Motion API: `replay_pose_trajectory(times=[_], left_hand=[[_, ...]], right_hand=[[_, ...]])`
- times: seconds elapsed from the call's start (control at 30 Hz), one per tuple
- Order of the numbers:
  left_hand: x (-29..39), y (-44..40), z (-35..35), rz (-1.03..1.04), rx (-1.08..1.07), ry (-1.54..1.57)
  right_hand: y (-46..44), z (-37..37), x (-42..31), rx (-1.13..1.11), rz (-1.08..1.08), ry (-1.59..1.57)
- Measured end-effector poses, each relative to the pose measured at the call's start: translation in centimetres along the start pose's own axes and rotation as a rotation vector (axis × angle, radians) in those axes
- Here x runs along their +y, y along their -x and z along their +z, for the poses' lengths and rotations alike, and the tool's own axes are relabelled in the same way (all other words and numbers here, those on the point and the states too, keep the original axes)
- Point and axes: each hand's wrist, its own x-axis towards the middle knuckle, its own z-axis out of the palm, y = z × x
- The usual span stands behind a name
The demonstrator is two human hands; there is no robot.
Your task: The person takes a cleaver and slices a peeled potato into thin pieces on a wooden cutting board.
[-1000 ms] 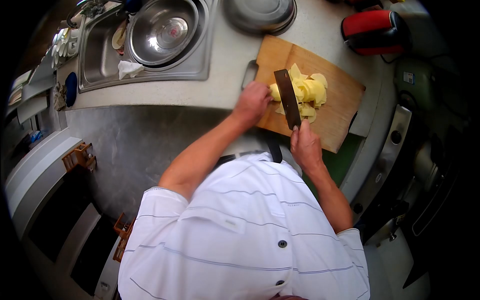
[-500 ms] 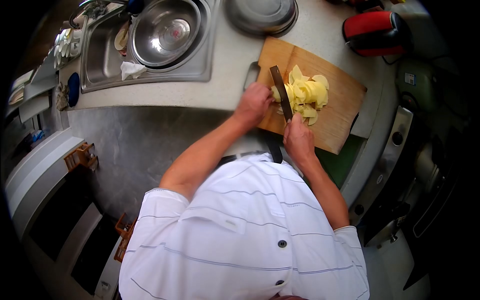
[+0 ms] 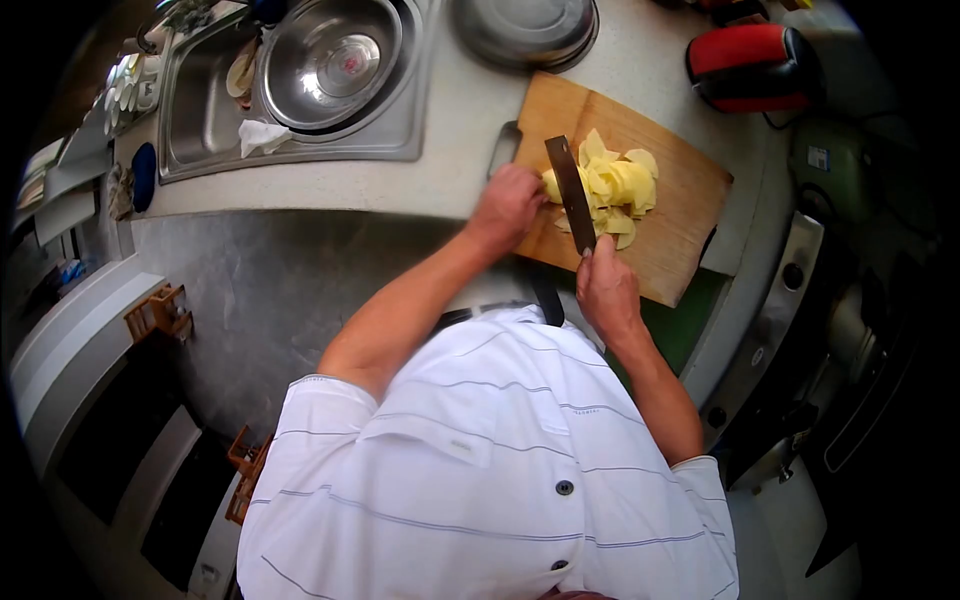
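A wooden cutting board [image 3: 680, 225] lies on the counter, with a pile of pale yellow potato slices [image 3: 630, 184] at its middle. My right hand [image 3: 608, 282] is closed round the handle of a dark, broad-bladed kitchen knife [image 3: 570, 193]. The blade points away from me, across the left end of the pile. Just left of the blade, my left hand [image 3: 508, 207] grips the uncut end of a peeled potato [image 3: 551, 185]. My left fingertips are partly hidden behind the hand.
Left of the board is a sink [image 3: 205, 125] with a steel bowl [image 3: 300, 75] over it and a crumpled white cloth [image 3: 262, 137] on its rim. A metal pan [image 3: 525, 30] stands behind the board. A red and black kettle [image 3: 750, 65] is at the back right.
The knife and my right hand have shifted slightly right, and the blade now crosses the potato a little further from my left hand. My left hand stays in nearly the same place.
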Motion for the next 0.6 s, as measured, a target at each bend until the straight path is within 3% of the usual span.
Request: replay_pose_trajectory(times=[0.6], left_hand=[[-0.1, -0.1, 0.0, 0.010, 0.021, 0.023]], right_hand=[[-0.3, 0.3, 0.3, 0.025, -0.007, -0.007]])
